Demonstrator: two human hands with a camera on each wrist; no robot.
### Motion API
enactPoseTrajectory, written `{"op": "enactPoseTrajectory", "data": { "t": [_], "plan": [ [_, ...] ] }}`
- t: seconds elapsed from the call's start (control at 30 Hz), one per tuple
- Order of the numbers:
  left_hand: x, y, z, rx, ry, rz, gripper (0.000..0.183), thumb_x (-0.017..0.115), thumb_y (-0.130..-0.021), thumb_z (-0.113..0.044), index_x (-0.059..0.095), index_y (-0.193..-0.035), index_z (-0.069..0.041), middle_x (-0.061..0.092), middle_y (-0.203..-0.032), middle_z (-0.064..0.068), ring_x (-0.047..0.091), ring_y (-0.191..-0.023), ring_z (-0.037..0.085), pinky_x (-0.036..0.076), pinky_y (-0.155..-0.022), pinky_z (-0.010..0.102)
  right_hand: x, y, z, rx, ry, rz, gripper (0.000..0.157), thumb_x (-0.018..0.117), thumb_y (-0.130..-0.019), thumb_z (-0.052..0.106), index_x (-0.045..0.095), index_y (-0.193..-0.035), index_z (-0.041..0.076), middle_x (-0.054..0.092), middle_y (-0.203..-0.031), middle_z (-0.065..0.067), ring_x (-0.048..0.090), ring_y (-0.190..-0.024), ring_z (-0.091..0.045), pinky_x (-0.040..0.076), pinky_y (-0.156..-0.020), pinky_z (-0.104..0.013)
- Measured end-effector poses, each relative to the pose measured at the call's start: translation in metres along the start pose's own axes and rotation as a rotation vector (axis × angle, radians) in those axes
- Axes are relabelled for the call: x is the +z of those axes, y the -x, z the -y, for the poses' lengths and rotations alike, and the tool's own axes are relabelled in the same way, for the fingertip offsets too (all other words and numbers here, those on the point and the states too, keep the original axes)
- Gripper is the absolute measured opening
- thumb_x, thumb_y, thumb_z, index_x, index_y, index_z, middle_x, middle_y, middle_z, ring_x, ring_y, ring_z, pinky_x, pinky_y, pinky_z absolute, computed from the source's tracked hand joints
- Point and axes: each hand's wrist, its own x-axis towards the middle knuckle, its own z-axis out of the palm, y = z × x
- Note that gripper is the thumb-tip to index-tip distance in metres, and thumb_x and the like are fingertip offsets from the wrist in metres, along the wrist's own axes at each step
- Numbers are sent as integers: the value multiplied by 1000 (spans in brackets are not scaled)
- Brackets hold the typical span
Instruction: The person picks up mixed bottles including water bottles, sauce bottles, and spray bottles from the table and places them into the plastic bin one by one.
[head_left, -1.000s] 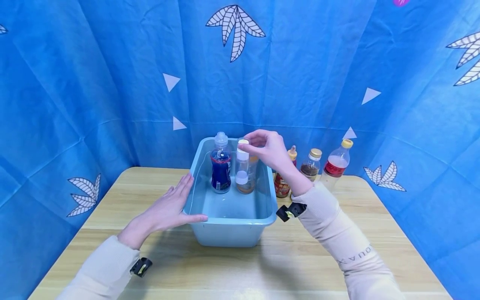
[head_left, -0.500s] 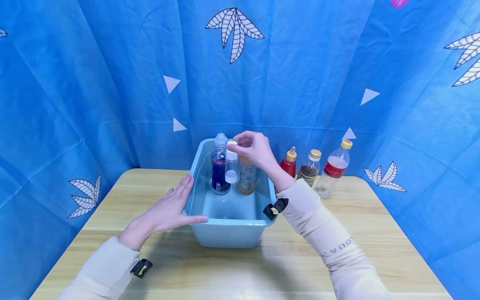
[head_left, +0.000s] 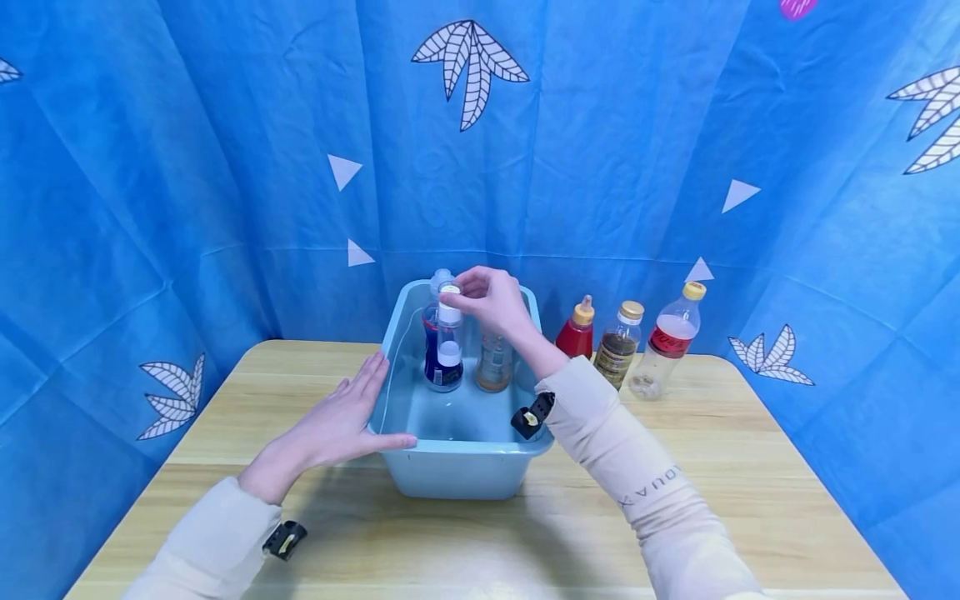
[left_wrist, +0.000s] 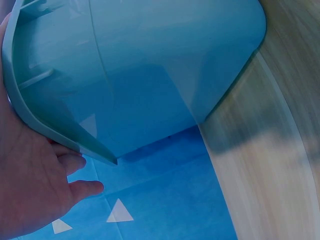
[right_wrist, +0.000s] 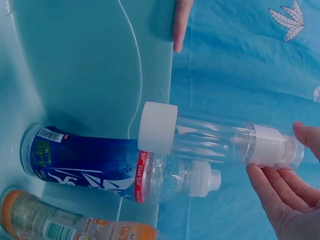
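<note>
My right hand (head_left: 495, 308) pinches a clear cylindrical bottle (right_wrist: 210, 136) with white ends by its top, between thumb and fingers. It hangs upright inside the light blue plastic tub (head_left: 465, 447), overlapping a dark blue drink bottle (right_wrist: 95, 160) in the head view. That drink bottle stands in the tub with its clear domed cap up. To its right stands a clear bottle with an orange base (head_left: 493, 367), partly hidden by my right hand. Fairly straight fingers of my left hand (head_left: 337, 425) rest along the tub's left rim, thumb on the near rim.
Right of the tub, a red squeeze bottle (head_left: 574, 337), a brown-filled jar-like bottle (head_left: 617, 350) and a red-labelled soda bottle (head_left: 667, 342) stand on the wooden table (head_left: 735, 467). A blue patterned cloth (head_left: 630, 150) hangs behind the table.
My right hand has moved left across the tub with the clear bottle, from in front of the orange-based bottle to in front of the dark blue one. My left hand stays on the rim.
</note>
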Motion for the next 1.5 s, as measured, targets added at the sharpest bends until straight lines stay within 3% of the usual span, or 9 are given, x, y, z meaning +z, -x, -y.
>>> {"op": "enactPoseTrajectory", "data": {
  "t": [0.37, 1.0, 1.23, 1.5],
  "plan": [
    [1, 1, -1, 6, 3, -5, 114, 48, -66, -75, 7, -142, -1, 1, -147, 14, 4, -133, 32, 15, -101, 55, 8, -6, -9, -5, 5, 28, 28, 68, -78, 28, 63, -97, 8, 64, -93, -5, 59, -84, -15, 51, -67, -25],
    [2, 1, -2, 24, -10, -9, 114, 47, -66, -76, 8, -141, 0, 1, -147, 15, 3, -133, 30, 14, -102, 54, 28, -12, -23, -15, 126, 100, 25, 71, -76, 26, 62, -88, 6, 64, -84, -5, 59, -77, -14, 49, -65, -24],
    [2, 0, -2, 28, -12, -19, 112, 52, -68, -72, 8, -141, 0, 1, -147, 14, 4, -133, 30, 15, -101, 54, 33, -12, -28, 4, 177, 121, 26, 70, -76, 28, 61, -88, 7, 64, -86, -4, 60, -78, -13, 49, -66, -23],
    [1, 1, -2, 25, -17, -19, 115, 46, -65, -77, 8, -141, 0, 1, -147, 14, 5, -133, 30, 15, -101, 54, 37, -13, -31, 10, 182, 132, 27, 70, -76, 27, 60, -90, 6, 64, -88, -6, 60, -80, -14, 50, -66, -23]
  ]
}}
